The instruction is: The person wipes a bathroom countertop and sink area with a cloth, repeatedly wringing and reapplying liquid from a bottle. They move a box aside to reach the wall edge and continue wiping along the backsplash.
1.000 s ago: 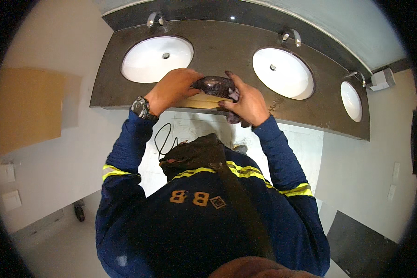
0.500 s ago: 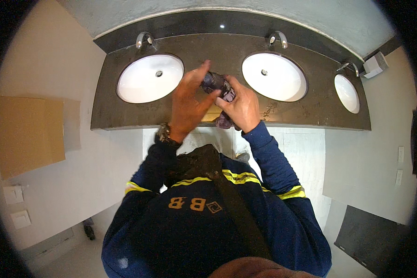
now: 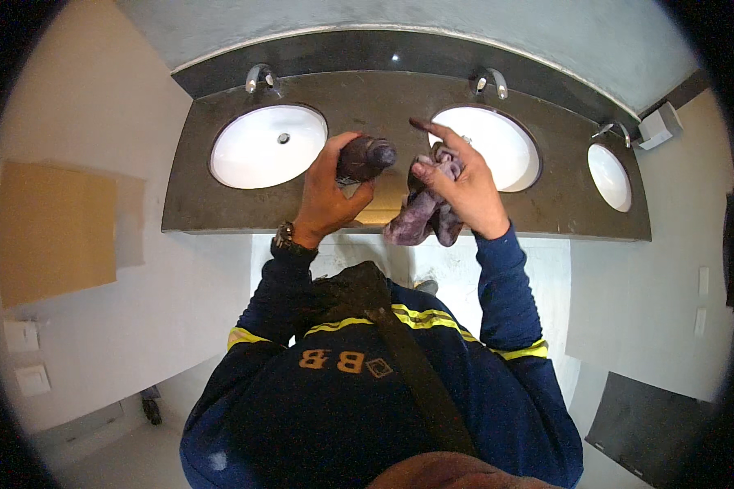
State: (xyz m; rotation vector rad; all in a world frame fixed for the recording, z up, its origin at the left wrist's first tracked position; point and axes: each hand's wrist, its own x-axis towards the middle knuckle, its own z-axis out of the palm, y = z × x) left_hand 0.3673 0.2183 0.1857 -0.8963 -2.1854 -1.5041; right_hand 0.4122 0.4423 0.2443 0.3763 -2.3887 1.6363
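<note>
My left hand is wrapped round a small dark bottle with a narrower rounded top, which tilts toward the right. In my right hand a crumpled cloth, stained purple and grey, is pinched under the thumb and hangs toward me. The right index finger points away from the cloth, its tip darkened. A gap separates bottle and cloth. Both hands are above the front part of the dark counter, between two white basins. What marks the bottle bears is mostly covered by my fingers.
The left basin and the middle basin flank my hands, and a third basin lies far right. Curved metal taps stand behind them. A brown panel is on the left wall, a white box on the right.
My hands have moved apart: the right one went rightward with the cloth, off the bottle. The left hand now grips the bottle, turned so its top points right.
</note>
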